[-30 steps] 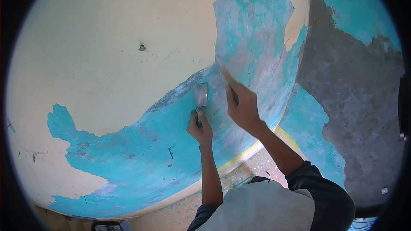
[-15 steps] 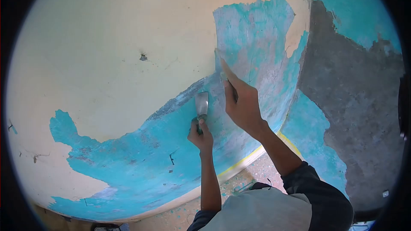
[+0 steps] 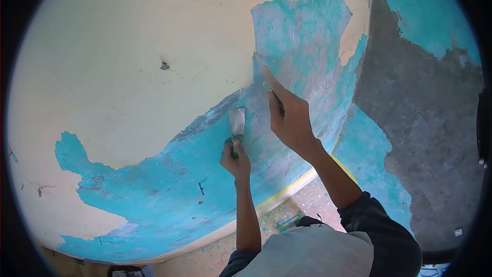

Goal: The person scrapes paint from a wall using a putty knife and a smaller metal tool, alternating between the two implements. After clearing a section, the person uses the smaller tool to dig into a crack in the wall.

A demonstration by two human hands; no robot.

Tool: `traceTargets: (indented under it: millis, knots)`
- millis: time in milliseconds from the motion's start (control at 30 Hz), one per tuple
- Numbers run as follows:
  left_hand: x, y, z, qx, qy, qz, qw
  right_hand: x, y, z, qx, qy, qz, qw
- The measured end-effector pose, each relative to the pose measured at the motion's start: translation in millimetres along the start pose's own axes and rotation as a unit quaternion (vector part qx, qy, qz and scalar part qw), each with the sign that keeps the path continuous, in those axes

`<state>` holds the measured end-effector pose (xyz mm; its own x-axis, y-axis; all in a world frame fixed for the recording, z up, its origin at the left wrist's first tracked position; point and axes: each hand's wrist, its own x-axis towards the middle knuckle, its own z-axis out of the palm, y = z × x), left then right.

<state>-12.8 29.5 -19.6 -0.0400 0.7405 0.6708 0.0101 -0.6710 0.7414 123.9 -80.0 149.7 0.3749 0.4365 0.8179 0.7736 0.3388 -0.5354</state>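
Note:
My left hand (image 3: 235,162) is closed around the handle of a putty knife (image 3: 237,119), its broad metal blade pointing up in front of the blue part of the wall. My right hand (image 3: 293,119) grips a second scraper (image 3: 260,61) by its dark handle, index finger stretched along the blade. This blade is seen thinly and partly covered by the fingers. Its tip lies at the border where cream paint (image 3: 205,36) meets the exposed blue-and-grey patch (image 3: 302,36). Whether the left putty knife touches the wall, I cannot tell.
To the right, past the wall corner, is a wall with a bare grey patch (image 3: 420,97) and turquoise paint. A yellow strip (image 3: 287,193) runs along the wall's base. Paint flakes lie on the floor (image 3: 307,200). A small hole (image 3: 164,65) marks the cream wall.
The view has shifted slightly, so the wall appears a little further left and up. Both hands keep their grips, and the right scraper's tip stays at the paint edge.

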Motion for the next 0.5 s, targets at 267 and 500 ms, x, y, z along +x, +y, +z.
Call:
traceTargets:
  millis: [267, 500]
  knots:
    - [1, -6, 2, 0.015, 0.008, 0.040, 0.999, 3, 12, 7, -0.026, 0.028, -0.042, 0.998]
    - [1, -4, 2, 0.017, 0.012, 0.032, 0.999, 4, 14, 2, -0.039, 0.014, -0.045, 0.998]
